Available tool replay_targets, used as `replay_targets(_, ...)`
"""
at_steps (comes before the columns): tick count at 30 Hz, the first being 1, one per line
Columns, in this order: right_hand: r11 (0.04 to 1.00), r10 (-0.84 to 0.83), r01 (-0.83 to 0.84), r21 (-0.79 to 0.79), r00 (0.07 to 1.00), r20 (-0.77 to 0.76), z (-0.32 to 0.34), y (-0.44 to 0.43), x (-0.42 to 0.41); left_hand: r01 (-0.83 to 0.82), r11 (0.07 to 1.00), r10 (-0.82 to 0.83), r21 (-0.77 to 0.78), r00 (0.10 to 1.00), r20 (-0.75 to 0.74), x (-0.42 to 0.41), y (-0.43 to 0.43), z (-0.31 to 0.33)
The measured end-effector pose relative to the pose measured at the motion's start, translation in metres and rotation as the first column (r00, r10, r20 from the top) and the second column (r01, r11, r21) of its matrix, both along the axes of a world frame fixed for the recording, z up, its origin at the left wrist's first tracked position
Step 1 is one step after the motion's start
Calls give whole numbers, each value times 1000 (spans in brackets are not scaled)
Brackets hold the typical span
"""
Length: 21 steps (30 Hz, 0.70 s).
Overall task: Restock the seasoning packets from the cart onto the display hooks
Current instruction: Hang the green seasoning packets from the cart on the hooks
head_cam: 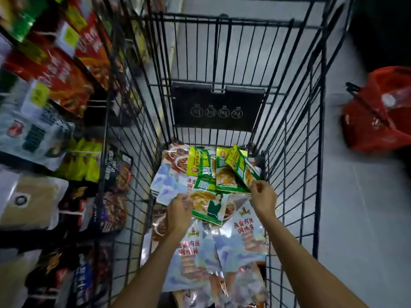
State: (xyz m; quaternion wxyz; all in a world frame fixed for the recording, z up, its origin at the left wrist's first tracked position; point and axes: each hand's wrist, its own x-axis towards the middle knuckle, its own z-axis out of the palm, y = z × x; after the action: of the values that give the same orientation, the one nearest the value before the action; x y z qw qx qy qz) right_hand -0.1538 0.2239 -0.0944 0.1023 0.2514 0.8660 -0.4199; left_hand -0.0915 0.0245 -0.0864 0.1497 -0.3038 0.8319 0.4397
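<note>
A black wire cart (295, 138) fills the middle of the view, its bottom covered with seasoning packets. Green packets (203, 165) lie at the far end and pale blue packets (242, 238) lie nearer me. My right hand (262, 196) pinches the lower corner of one green packet (239, 167), which is tilted up off the pile. My left hand (179, 210) is down in the cart with its fingers closed on the edge of the pale blue packets (169, 190) at the left. Packets hang on the display hooks (71, 212) to the left of the cart.
Shelves of red boxes (66, 78) and hanging bags (33, 134) line the left side, close against the cart. A red shopping basket (378, 116) stands on the grey floor (360, 207) to the right. The cart's black flap (218, 107) stands at its far end.
</note>
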Motion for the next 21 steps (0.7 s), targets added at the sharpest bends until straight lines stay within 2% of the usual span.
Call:
replay_targets(2, 999, 6, -7, 45, 1000, 25, -21, 4, -15, 44, 998, -41, -49, 998, 52, -7, 5, -20)
replay_targets(5, 992, 59, -65, 111, 997, 55, -47, 10, -39, 179, 956, -158, -232, 982, 107, -19, 11, -42)
replay_targets(8, 986, 138, -142, 84, 989, 44, -64, 10, -62, 226, 914, -181, -336, 970, 161, -32, 19, -55)
replay_targets(12, 975, 219, -220, -2, 969, 113, -82, 10, -87, 246, 885, -162, -394, 958, 235, -44, 31, -66)
replay_targets(15, 945, 320, -327, 6, 927, 194, -92, 15, -95, 216, 892, -124, -398, 962, 244, -48, 33, -68)
replay_targets(17, 942, 329, -335, -11, 920, 215, -95, 19, -96, 184, 910, -95, -372, 965, 245, -50, 32, -68)
replay_targets(21, 885, 416, -454, 105, 871, 262, -99, 23, -95, 93, 968, -30, -235, 966, 257, -56, 25, -68)
